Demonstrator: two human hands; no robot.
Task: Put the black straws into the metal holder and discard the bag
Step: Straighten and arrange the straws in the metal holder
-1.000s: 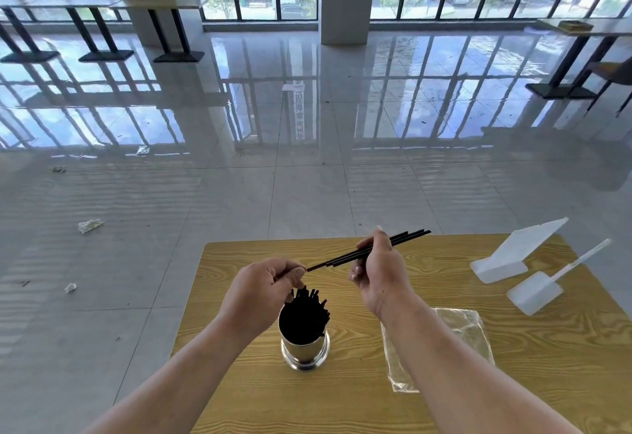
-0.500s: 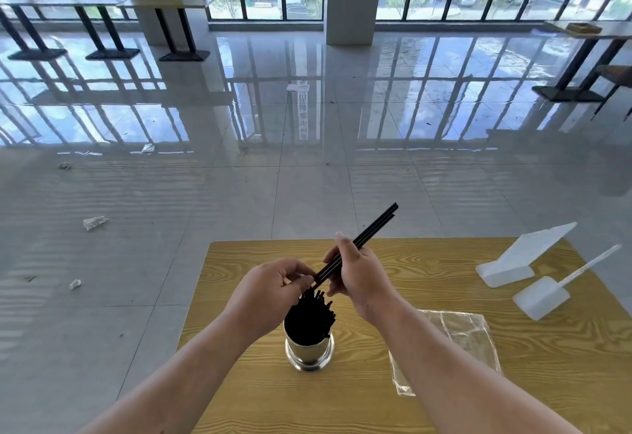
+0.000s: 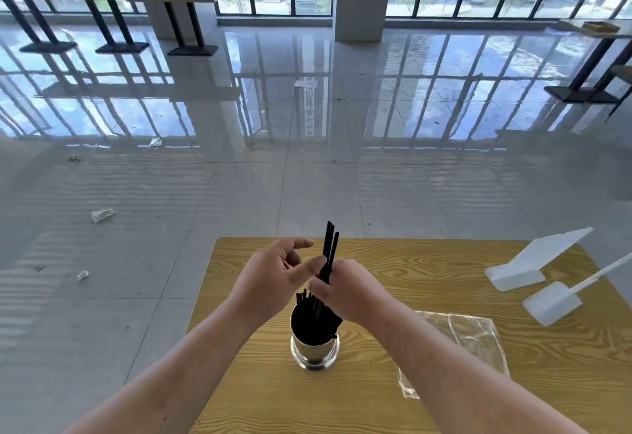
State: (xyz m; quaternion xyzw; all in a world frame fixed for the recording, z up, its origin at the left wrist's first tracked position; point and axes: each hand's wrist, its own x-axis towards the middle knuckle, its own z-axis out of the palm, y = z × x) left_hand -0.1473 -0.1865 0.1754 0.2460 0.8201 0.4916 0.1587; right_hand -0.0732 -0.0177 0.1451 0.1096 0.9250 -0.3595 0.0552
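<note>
A shiny metal holder (image 3: 314, 353) stands on the wooden table (image 3: 410, 262), with several black straws packed inside it. My right hand (image 3: 345, 291) is just above the holder's rim, closed on a small bunch of black straws (image 3: 329, 250) held nearly upright, their tops pointing away from me. My left hand (image 3: 273, 274) hovers beside them at the left, fingers spread, thumb touching the bunch, holding nothing. The clear plastic bag (image 3: 458, 341) lies flat on the table to the right of the holder, partly hidden by my right forearm.
Two white plastic sign stands (image 3: 533, 262) (image 3: 554, 303) sit at the table's right side. Beyond the table is a glossy tiled floor with scraps of litter (image 3: 102, 215) at the left. Other tables line the far windows.
My right hand swung the straw bunch from near horizontal to almost upright and lowered it toward the holder. My left hand let go of the straw tips and opened.
</note>
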